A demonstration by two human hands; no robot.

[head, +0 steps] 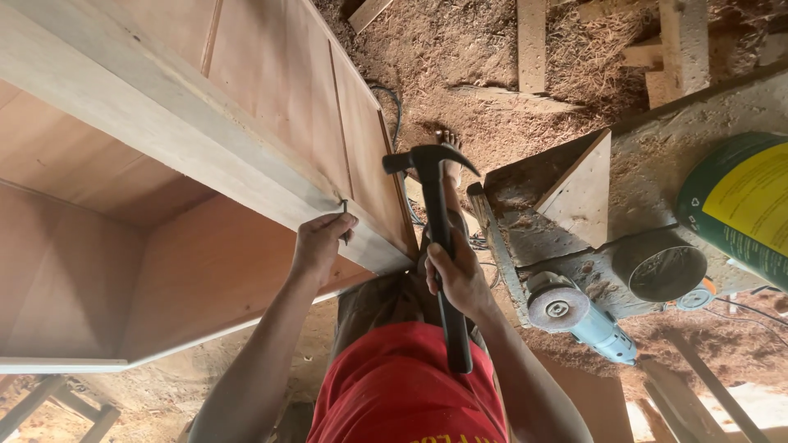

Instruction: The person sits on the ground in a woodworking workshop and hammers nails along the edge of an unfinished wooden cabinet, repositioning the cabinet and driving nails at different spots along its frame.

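Pinched between the fingertips of the left hand (318,244) is a small dark nail (345,207), which stands with its point against the pale front edge of a wooden cabinet (164,123). This hand is closed around the nail, and the knuckles rest against the same edge. The right hand (456,277) is wrapped fully around the handle of a black claw hammer (437,238), about at the middle of the handle's length. The hammer head is up and away from the person, with its flat face turned toward the nail and its curved claw pointing to the other side. Hammer head and nail are near each other but they do not touch.

The cabinet lies on its side and fills the left part of the view; its open inside is reddish-brown board with a lighter frame. Below the hands, red clothing (402,385) of the person is visible, and a bare foot (450,164) shows beyond the hammer on a floor covered in sawdust.

To the right stands a dusty workbench (657,164). On it lie an angle grinder (579,316) with a light blue body, a triangular wood piece (583,197), a round metal tin (659,271), and a green container (743,209) with a yellow label. Several planks (532,41) lie on the floor farther away.
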